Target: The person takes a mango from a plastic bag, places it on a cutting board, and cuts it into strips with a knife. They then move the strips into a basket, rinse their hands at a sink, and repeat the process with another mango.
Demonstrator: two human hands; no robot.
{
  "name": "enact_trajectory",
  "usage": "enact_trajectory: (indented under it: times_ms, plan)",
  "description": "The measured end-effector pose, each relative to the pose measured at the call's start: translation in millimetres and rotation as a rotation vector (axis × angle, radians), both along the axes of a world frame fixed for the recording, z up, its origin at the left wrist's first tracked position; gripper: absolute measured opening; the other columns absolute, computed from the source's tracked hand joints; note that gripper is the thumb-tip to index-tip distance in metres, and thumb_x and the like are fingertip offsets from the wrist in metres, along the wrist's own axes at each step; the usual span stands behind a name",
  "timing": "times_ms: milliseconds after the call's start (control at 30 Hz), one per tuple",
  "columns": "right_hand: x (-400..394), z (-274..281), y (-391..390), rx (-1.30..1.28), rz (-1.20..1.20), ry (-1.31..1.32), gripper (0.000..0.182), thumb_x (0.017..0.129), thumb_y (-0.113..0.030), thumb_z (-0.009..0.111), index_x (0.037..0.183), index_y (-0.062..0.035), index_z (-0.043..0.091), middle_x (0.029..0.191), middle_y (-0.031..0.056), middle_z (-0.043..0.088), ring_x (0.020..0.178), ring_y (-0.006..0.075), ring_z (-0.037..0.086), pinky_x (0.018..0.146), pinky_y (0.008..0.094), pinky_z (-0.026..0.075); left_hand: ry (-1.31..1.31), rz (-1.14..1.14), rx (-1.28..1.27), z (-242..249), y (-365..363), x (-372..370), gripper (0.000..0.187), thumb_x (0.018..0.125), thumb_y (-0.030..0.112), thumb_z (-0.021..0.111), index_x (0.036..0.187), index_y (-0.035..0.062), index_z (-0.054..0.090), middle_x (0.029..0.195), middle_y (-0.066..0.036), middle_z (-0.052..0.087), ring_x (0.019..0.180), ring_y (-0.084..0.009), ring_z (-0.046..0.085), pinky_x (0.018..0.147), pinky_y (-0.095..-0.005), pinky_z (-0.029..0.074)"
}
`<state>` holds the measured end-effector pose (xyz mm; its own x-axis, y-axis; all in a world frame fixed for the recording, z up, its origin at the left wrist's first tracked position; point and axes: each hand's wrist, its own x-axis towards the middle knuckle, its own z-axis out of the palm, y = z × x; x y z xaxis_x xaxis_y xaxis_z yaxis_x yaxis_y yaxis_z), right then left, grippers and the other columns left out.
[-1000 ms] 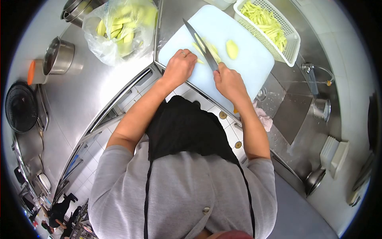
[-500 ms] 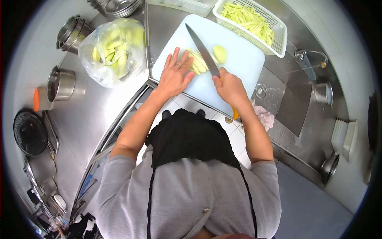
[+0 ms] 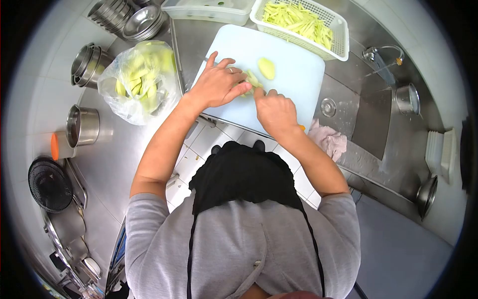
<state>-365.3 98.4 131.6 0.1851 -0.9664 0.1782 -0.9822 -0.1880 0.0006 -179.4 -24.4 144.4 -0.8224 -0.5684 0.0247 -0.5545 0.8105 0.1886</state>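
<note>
On the white cutting board, my left hand lies over cut pale-green vegetable strips, its fingers apart and partly bent. My right hand is closed around the handle of a knife, whose orange end shows behind the palm. Most of the blade is hidden by my hands; a thin piece of metal shows beyond my left fingers. A pale-green vegetable slice lies flat above my right hand, touched by neither hand. The vegetable's exact kind cannot be made out.
A white perforated basket of cut strips stands behind the board. At left sits a clear plastic bag of green pieces, near metal pots. To the right are a sink, a faucet and a pink cloth.
The knife has swung from pointing away to lying low toward the left, by my left hand. My right hand has turned and moved closer to the left. The strips are bunched between my hands.
</note>
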Motion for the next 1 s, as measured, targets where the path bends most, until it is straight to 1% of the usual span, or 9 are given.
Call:
enact_trajectory:
  times_ms: [133, 267, 333, 433, 533, 633, 733, 833, 1000]
  plan:
    - [3.1, -14.8, 9.2, -0.047, -0.004, 0.028, 0.017, 0.081, -0.007, 0.071, 0.094, -0.0014, 0.062, 0.074, 0.0124, 0.066, 0.064, 0.0268, 0.073, 0.052, 0.0358, 0.059, -0.115, -0.005, 0.007, -7.8, -8.3, -11.2, 0.074, 0.109, 0.063, 0.029, 0.137, 0.0075, 0.069, 0.149, -0.015, 0.06, 0.144, -0.0383, 0.046, 0.126, -0.0639, 0.019]
    - [6.3, -13.1, 18.3, 0.043, -0.06, -0.154, 0.015, 0.087, -0.009, 0.07, 0.096, -0.0004, 0.062, 0.073, 0.0163, 0.066, 0.065, 0.0323, 0.074, 0.054, 0.0414, 0.06, -0.128, -0.011, -0.126, -13.8, -32.7, -47.4, 0.056, 0.105, 0.047, 0.051, 0.146, 0.0107, 0.063, 0.15, -0.015, 0.059, 0.139, -0.0395, 0.049, 0.121, -0.0603, 0.031]
    - [10.5, -2.6, 22.3, 0.167, -0.077, -0.366, 0.021, 0.096, -0.018, 0.068, 0.094, 0.0008, 0.059, 0.075, 0.0237, 0.067, 0.068, 0.0413, 0.071, 0.058, 0.0496, 0.057, -0.168, -0.059, -0.133, -17.9, -56.5, -76.5, 0.052, 0.1, 0.032, 0.065, 0.149, 0.0127, 0.061, 0.149, -0.016, 0.059, 0.135, -0.0392, 0.052, 0.117, -0.0538, 0.041]
    - [11.8, -5.7, 28.8, 0.337, -0.053, -0.582, 0.027, 0.1, -0.023, 0.067, 0.094, 0.0027, 0.059, 0.079, 0.0292, 0.068, 0.076, 0.049, 0.069, 0.068, 0.0567, 0.054, -0.177, -0.121, 0.181, -27.6, -71.5, -106.2, 0.054, 0.087, 0.011, 0.076, 0.14, 0.0114, 0.065, 0.137, -0.017, 0.064, 0.127, -0.0372, 0.057, 0.106, -0.0422, 0.051]
    - [6.7, -17.9, 26.8, 0.412, -0.057, -0.642, 0.027, 0.1, -0.023, 0.067, 0.096, 0.0031, 0.061, 0.083, 0.0291, 0.07, 0.083, 0.0505, 0.068, 0.077, 0.0582, 0.053, -0.13, -0.163, 0.033, -31.3, -72.1, -110.6, 0.041, 0.086, 0.007, 0.076, 0.126, 0.0086, 0.069, 0.119, -0.017, 0.068, 0.118, -0.0355, 0.062, 0.099, -0.0398, 0.053]
    - [-0.4, -13.6, 17.6, 0.504, -0.084, -0.641, 0.025, 0.1, -0.024, 0.065, 0.102, 0.0009, 0.065, 0.089, 0.0278, 0.072, 0.092, 0.0492, 0.07, 0.084, 0.058, 0.053, -0.21, -0.117, 0.233, -17.5, -75.2, -113.1, 0.031, 0.087, 0.008, 0.076, 0.117, 0.0071, 0.07, 0.106, -0.015, 0.069, 0.11, -0.035, 0.065, 0.095, -0.0438, 0.053]
    - [-8.4, -15.4, -0.8, 0.511, -0.088, -0.615, 0.025, 0.099, -0.024, 0.064, 0.105, 0.0005, 0.068, 0.093, 0.0278, 0.073, 0.095, 0.0485, 0.07, 0.087, 0.0576, 0.054, 0.146, -0.143, 0.155, -10.1, -78.5, -89.7, 0.025, 0.087, 0.007, 0.077, 0.112, 0.0069, 0.072, 0.104, -0.013, 0.07, 0.101, -0.0348, 0.067, 0.087, -0.0441, 0.055]
    - [-11.3, -13.0, -16.7, 0.524, -0.118, -0.596, 0.026, 0.099, -0.024, 0.064, 0.106, 0.0012, 0.068, 0.094, 0.0281, 0.073, 0.096, 0.0484, 0.07, 0.088, 0.0574, 0.054, 0.537, 0.025, 0.148, 22.0, -69.2, -44.7, 0.021, 0.086, 0.011, 0.076, 0.107, 0.0079, 0.075, 0.104, -0.013, 0.072, 0.099, -0.0375, 0.067, 0.086, -0.046, 0.054]
    - [-21.8, -15.4, -29.5, 0.451, -0.163, -0.588, 0.025, 0.1, -0.022, 0.064, 0.103, 0.0021, 0.067, 0.092, 0.0288, 0.073, 0.093, 0.0488, 0.071, 0.085, 0.0581, 0.055, 0.592, 0.261, -0.015, -13.7, -14.6, 18.1, 0.021, 0.084, 0.002, 0.075, 0.103, 0.0095, 0.079, 0.101, -0.009, 0.071, 0.098, -0.0347, 0.067, 0.085, -0.0446, 0.056]
